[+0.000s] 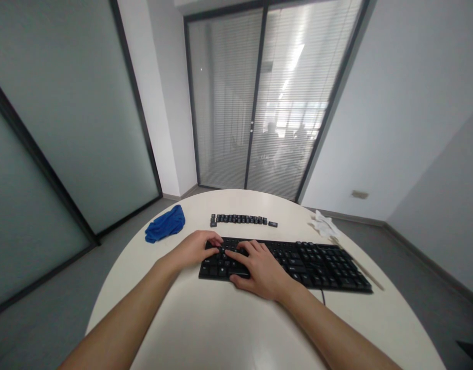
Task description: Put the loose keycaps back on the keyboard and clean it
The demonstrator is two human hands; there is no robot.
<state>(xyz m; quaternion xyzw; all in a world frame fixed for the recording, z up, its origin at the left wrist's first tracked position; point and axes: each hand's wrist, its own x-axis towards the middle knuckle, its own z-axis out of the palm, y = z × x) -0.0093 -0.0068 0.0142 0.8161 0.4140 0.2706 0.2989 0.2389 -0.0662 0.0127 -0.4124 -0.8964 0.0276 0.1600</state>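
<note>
A black keyboard (313, 262) lies on the round white table, turned a little, with several keycaps missing from its upper left rows. At its left end is my left hand (200, 247), its thumb and fingers apart over the keys; I see nothing between them. My right hand (261, 270) rests on the left half of the keyboard, fingers spread, with the index fingertip on the keys close to my left thumb. Beyond the keyboard, loose black keycaps (242, 219) stand in a row, with a few more at the row's left end and a wider one at its right.
A crumpled blue cloth (166, 224) sits at the table's left edge. To the right are a white crumpled tissue (324, 225) and a thin, light stick (365, 270) beside the keyboard. A cable (323, 297) runs from the keyboard's front. The table's edge (236, 190) curves around.
</note>
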